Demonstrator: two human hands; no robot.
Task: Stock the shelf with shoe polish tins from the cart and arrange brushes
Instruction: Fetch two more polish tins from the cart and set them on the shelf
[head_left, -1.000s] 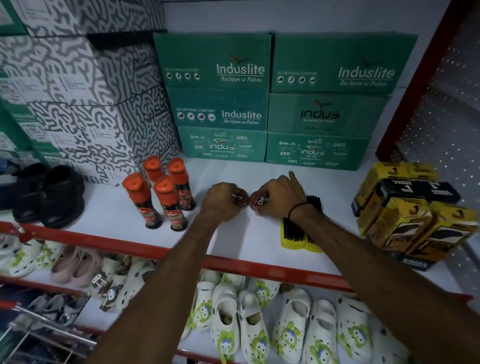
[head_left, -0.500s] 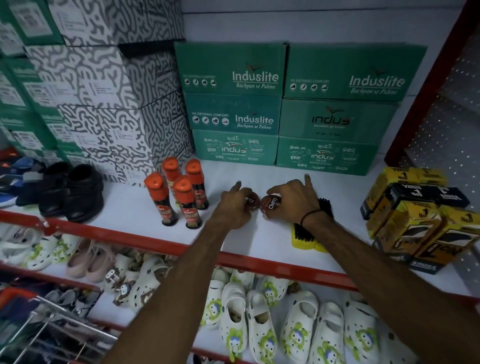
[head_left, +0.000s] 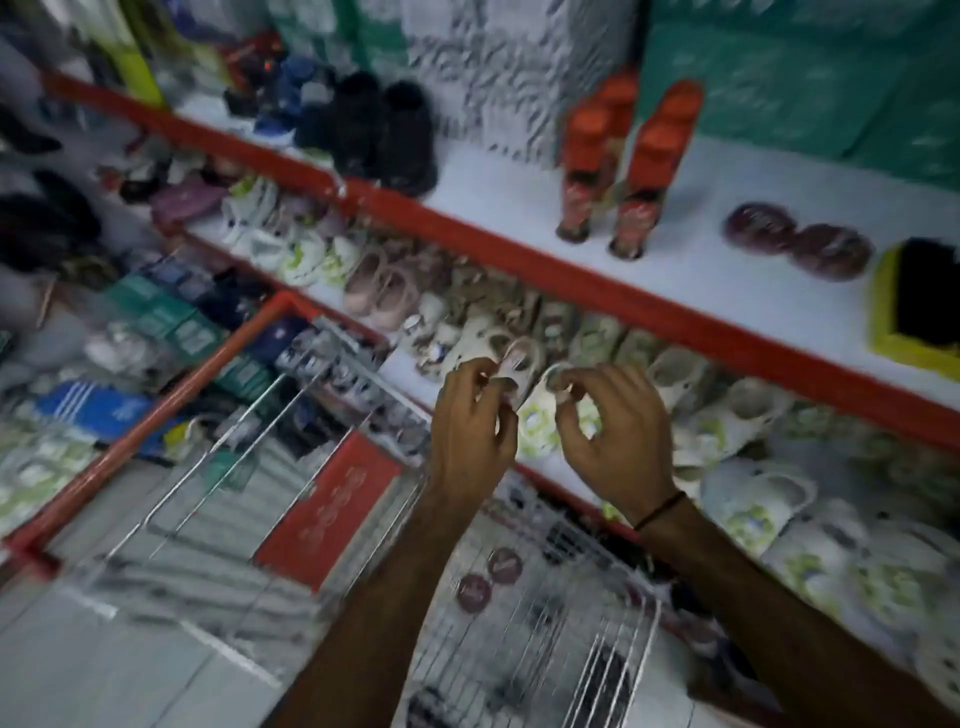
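Two dark red polish tins (head_left: 797, 245) lie side by side on the white shelf (head_left: 691, 270), left of a yellow brush with black bristles (head_left: 917, 306). Both hands hover lower down, above the wire cart (head_left: 545, 623). My left hand (head_left: 470, 431) and my right hand (head_left: 618, 436) are empty, fingers loosely curled and apart. Two more dark red tins (head_left: 488, 577) rest in the cart just below my left forearm. The whole view is motion-blurred.
Orange-capped polish bottles (head_left: 623, 166) stand on the shelf left of the tins, black shoes (head_left: 384, 130) further left. Green and patterned boxes line the back. White children's clogs (head_left: 753, 467) fill the lower shelf behind a red rail (head_left: 571, 270).
Both hands have let go of the two tins on the shelf and pulled back and down over the cart. The view has swung left and downward.
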